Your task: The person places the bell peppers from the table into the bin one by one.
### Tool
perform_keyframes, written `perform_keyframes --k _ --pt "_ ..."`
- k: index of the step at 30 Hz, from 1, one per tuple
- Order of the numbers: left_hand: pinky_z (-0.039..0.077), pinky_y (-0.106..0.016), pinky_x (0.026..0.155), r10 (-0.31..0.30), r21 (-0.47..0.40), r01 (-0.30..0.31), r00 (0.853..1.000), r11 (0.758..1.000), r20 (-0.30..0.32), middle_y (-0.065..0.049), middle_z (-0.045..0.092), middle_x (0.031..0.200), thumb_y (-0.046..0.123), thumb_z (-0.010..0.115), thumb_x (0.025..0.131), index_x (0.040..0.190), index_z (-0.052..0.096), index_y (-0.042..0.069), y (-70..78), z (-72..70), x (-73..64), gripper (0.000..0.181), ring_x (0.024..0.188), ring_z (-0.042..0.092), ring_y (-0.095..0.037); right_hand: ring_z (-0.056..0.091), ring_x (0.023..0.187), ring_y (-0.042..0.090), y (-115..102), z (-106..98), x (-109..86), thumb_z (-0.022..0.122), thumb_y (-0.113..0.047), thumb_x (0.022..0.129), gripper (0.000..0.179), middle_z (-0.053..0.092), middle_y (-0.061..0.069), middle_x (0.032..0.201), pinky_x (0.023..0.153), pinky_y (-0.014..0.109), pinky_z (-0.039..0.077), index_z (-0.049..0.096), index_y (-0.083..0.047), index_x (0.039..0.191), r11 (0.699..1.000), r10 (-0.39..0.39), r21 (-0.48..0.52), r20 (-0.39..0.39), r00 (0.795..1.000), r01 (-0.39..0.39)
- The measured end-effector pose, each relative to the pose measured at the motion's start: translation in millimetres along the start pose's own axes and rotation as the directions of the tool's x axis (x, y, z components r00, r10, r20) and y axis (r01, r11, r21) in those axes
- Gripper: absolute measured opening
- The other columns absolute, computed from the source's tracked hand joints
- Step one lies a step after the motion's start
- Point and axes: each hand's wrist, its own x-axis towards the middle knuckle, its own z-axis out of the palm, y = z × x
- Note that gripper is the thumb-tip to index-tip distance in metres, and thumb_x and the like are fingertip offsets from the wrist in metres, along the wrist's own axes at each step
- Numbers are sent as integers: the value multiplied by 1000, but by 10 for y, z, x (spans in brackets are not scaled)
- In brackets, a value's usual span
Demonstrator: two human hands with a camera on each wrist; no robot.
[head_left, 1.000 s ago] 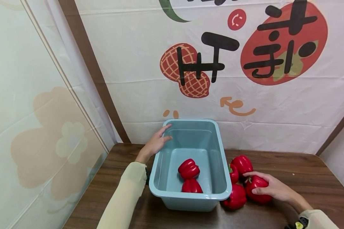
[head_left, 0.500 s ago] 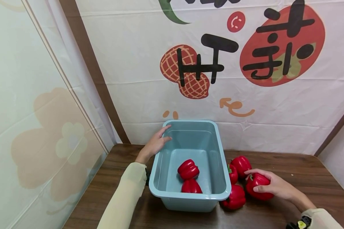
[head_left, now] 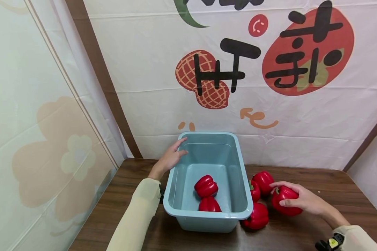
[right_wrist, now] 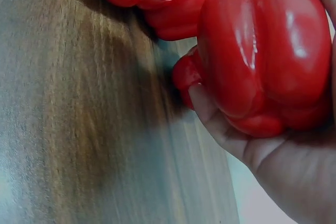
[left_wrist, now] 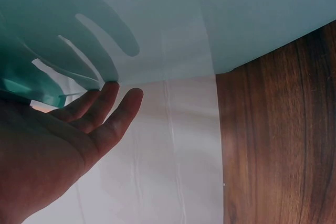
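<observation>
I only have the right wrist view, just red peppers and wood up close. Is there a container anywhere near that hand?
Observer: Yes, a light blue bin stands just left of the right hand.
Operator: Anything in it?
Observer: Two red peppers lie on its floor.
Operator: How many are outside?
Observer: Four: the gripped pepper and three loose peppers beside the bin.
Operator: Where is the other hand?
Observer: The left hand rests on the bin's far left rim, fingers straight.

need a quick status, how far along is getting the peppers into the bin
Done: two red peppers lie in the blue bin. In hand: the right hand grips a third pepper beside the bin, while the left hand rests on the bin's far left rim. Left: three more peppers on the table.
</observation>
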Motion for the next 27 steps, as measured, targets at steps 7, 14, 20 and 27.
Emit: perform_keyframes --k 7,14,20,27 --pt "34 -62 108 -7 -6 7 1000 1000 8 -7 17 165 29 49 101 157 28 26 -3 0 -3 60 144 31 -37 60 107 14 -112 -45 4 58 -8 95 50 61 11 126 79 39 58 43 -1 142 998 51 -29 -9 999 -51" --pt "38 -62 105 0 -11 0 1000 1000 13 -7 17 164 28 49 101 157 29 26 0 2 -6 60 140 35 -38 61 106 13 -166 -79 3 57 -5 95 48 61 12 123 77 39 58 44 -2 142 998 28 -49 -11 1000 -29" --pt "38 -63 105 1 -2 -1 1000 1000 11 -9 17 164 26 47 101 157 28 25 17 -5 -18 59 140 36 -39 61 106 15 -192 -100 22 57 -8 95 49 60 17 124 76 40 58 43 -3 142 997 46 -59 -20 999 -47" --pt "35 -63 107 4 2 -4 1000 1000 3 -7 17 165 28 49 100 157 28 25 11 2 -12 60 143 31 -37 60 106 16 -235 -123 32 60 -10 94 52 57 18 125 76 43 59 43 -4 142 996 65 -64 -38 997 -68"
